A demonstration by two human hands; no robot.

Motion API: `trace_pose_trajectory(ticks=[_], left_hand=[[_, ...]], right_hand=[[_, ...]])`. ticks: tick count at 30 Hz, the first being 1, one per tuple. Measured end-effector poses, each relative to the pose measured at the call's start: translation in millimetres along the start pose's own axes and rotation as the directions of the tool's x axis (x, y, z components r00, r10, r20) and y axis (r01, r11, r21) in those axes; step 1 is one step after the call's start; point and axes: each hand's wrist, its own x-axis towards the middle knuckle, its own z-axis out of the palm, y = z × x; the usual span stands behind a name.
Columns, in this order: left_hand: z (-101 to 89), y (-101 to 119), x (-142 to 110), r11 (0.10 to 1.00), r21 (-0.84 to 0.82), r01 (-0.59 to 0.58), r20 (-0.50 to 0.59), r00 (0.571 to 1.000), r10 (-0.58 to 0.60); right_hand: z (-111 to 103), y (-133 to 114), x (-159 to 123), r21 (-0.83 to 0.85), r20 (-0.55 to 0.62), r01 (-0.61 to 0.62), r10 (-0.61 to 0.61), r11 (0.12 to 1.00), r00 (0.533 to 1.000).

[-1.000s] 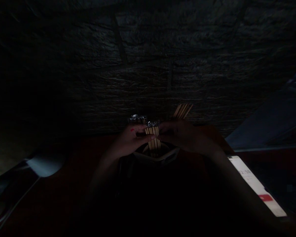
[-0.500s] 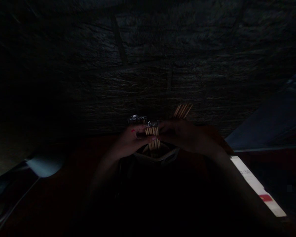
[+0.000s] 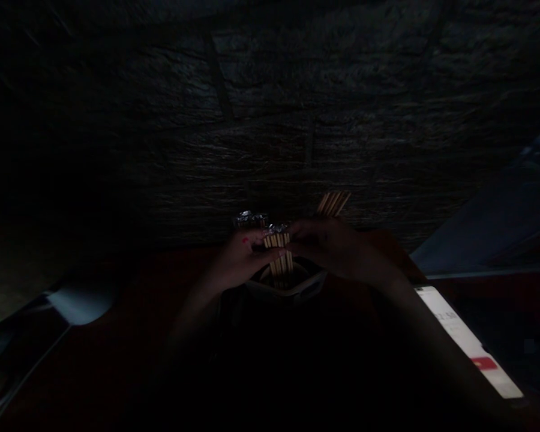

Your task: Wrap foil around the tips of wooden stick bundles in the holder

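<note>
In dim light, my left hand and my right hand pinch a row of thin wooden sticks from both sides. The sticks stand side by side, nearly upright, with crinkled foil at their far end. Their lower ends reach over a container with a pale rim; whether they touch its inside I cannot tell. Behind my left fingers is a second piece topped with foil. Several more wooden sticks fan out beyond my right hand, their lower part hidden.
A rough, dark wall with a brick-like pattern rises behind the reddish table. A lit phone lies by my right forearm. To the left are a pale lamp-like shade and a thin cord.
My hands and the sticks have shifted very slightly, with the grip unchanged. More of the phone shows beside my right forearm.
</note>
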Motion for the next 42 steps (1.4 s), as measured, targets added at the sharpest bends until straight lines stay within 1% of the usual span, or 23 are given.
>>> trace_pose_trajectory(ticks=[7, 11, 16, 22, 29, 38, 42], left_hand=[[-0.8, 2.9, -0.2, 0.999, 0.035, 0.028, 0.004, 1.0, -0.028], [-1.1, 2.3, -0.4, 0.999, 0.045, 0.018, 0.008, 1.0, -0.018], [-1.1, 0.4, -0.6, 1.0, 0.008, 0.018, 0.026, 1.0, -0.018], [-2.0, 0.7, -0.3, 0.999, -0.014, 0.04, 0.04, 0.998, -0.039], [-2.5, -1.0, -0.2, 0.997, -0.061, 0.042, 0.031, 0.999, -0.04], [-2.3, 4.2, -1.1, 0.993, -0.101, 0.056, 0.005, 0.998, -0.056], [-2.4, 5.1, -1.5, 0.995, -0.089, 0.049, 0.008, 0.999, -0.048]], right_hand=[[-1.5, 0.2, -0.5, -0.006, 0.003, 0.015, -0.015, 1.0, 1.0], [-0.6, 1.8, -0.1, -0.007, 0.015, 0.01, -0.01, 1.0, 1.0], [-0.1, 1.0, -0.1, 0.026, 0.017, 0.017, -0.018, 1.0, 1.0], [0.8, 2.2, -0.4, 0.022, 0.009, -0.003, 0.003, 1.0, 1.0], [1.0, 3.7, -0.4, 0.05, 0.005, 0.016, -0.016, 0.999, 1.0], [1.5, 0.7, -1.1, 0.047, 0.01, 0.006, -0.007, 0.999, 1.0], [0.8, 0.9, -0.6, 0.018, 0.014, 0.012, -0.012, 1.0, 1.0]])
